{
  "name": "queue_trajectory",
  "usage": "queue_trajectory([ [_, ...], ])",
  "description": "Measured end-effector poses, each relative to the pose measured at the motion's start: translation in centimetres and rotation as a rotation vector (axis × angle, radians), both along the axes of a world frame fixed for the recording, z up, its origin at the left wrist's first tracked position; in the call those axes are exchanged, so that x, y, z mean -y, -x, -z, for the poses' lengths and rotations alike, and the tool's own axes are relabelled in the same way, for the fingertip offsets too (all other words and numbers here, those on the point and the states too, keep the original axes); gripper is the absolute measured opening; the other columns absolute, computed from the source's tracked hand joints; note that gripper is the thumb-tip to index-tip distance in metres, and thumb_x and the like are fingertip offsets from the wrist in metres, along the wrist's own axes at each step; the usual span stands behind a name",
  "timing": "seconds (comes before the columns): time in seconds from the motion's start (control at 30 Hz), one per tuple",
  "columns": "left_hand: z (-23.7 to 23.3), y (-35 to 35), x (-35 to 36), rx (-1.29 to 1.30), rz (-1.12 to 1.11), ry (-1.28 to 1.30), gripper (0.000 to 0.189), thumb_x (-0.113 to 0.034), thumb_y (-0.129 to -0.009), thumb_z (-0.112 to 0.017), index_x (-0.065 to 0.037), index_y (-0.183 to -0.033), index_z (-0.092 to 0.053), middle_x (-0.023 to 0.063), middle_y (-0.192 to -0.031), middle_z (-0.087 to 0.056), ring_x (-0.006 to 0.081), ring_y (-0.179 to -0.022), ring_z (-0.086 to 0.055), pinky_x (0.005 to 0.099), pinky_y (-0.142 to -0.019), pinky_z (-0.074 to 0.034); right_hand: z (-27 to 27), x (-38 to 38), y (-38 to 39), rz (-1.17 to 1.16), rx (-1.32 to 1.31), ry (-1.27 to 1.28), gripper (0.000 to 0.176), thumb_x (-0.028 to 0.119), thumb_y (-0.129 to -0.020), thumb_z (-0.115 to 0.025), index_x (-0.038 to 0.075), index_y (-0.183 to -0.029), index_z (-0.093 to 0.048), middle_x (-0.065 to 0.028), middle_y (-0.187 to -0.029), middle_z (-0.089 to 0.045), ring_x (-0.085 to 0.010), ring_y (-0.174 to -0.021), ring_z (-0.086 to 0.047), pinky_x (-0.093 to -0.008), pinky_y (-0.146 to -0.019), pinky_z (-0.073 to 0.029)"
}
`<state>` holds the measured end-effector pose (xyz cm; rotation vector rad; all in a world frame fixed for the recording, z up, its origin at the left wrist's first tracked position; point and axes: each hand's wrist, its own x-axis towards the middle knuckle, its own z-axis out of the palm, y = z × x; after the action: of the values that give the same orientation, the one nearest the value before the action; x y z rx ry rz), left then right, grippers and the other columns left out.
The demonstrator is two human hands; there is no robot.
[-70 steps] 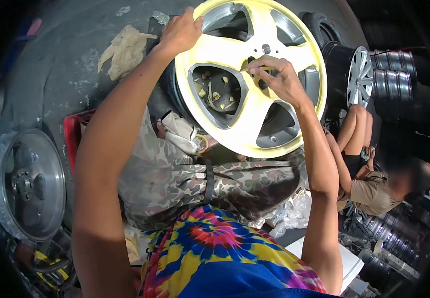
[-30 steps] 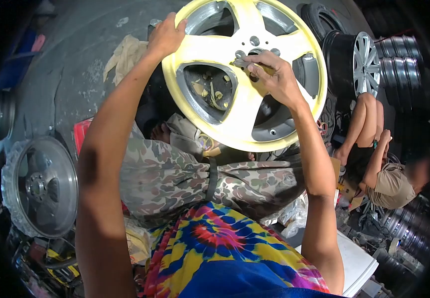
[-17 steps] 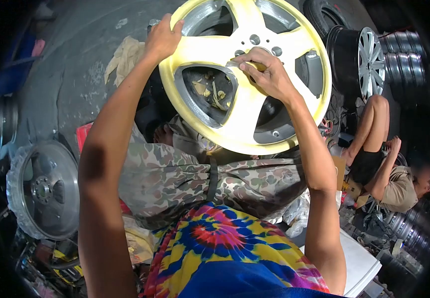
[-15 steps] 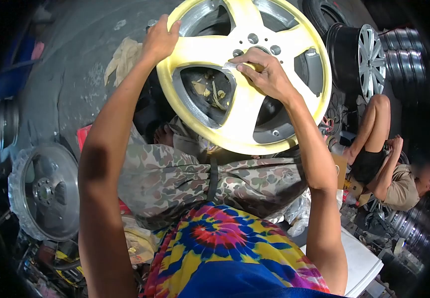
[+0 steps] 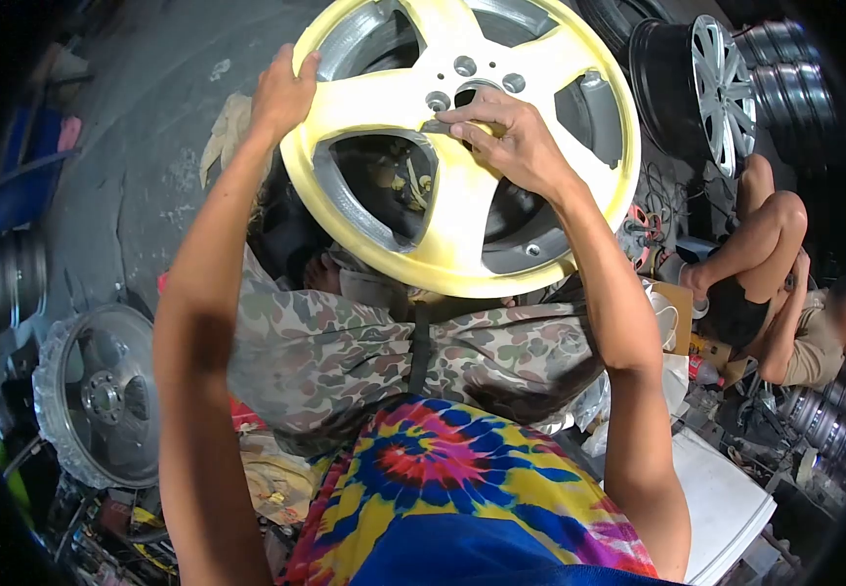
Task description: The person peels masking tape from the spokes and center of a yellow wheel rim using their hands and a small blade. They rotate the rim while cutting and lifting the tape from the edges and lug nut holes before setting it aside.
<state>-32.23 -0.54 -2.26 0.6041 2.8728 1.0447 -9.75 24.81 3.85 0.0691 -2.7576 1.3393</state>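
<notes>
A pale yellow five-spoke wheel rim is tilted in front of my lap, with bare grey metal inside its spoke openings. My left hand is closed around its outer edge at the upper left. Near the hub, my right hand presses a small folded grey piece that looks like sandpaper against a spoke. Fingertips and thumb pinch that piece, and its far side is hidden beneath them.
A wheel with ragged plastic around its edge stands at left. A silver multi-spoke wheel and stacked rims are at upper right. Another person sits at right. A white board lies by my right elbow. A cloth lies beyond my left forearm.
The view has shifted slightly, and the yellow wheel rim and both hands appear a little further left. My right hand still holds the grey piece near the hub. The other person's legs have shifted.
</notes>
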Motion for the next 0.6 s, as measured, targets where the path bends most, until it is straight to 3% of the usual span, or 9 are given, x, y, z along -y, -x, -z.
queue_trajectory([
  [0.4,-0.6,-0.2,0.2,0.025,0.003,0.007,0.051,-0.042,-0.106,-0.055,0.003,-0.128,-0.059,0.0327,-0.129,-0.067,0.0523,-0.123,-0.062,0.0564,-0.105,-0.048,0.5,2.3,-1.4,0.029,0.006,-0.048,0.024,0.007,-0.093,-0.074,0.007,-0.117,-0.079,-0.0143,-0.088,-0.061,-0.0331,-0.080,-0.062,-0.0439,-0.074,-0.049],
  [0.47,-0.4,-0.1,0.0,0.014,-0.002,0.003,0.052,-0.043,-0.106,-0.055,0.003,-0.130,-0.059,0.0329,-0.130,-0.066,0.0523,-0.123,-0.061,0.0563,-0.105,-0.047,0.4,2.4,-1.3,-0.016,-0.032,-0.106,0.023,0.007,-0.099,-0.072,0.001,-0.121,-0.077,-0.0046,-0.084,-0.055,-0.0116,-0.066,-0.055,-0.0321,-0.059,-0.045],
  [0.6,-0.2,0.1,0.1,0.037,0.007,0.001,0.055,-0.044,-0.106,-0.054,0.004,-0.133,-0.058,0.0335,-0.131,-0.066,0.0525,-0.125,-0.061,0.0558,-0.106,-0.047,0.1,1.9,-1.8,0.068,0.084,0.170,0.023,0.007,-0.100,-0.072,0.000,-0.121,-0.077,-0.0042,-0.085,-0.056,-0.0101,-0.067,-0.056,-0.0314,-0.059,-0.045],
])
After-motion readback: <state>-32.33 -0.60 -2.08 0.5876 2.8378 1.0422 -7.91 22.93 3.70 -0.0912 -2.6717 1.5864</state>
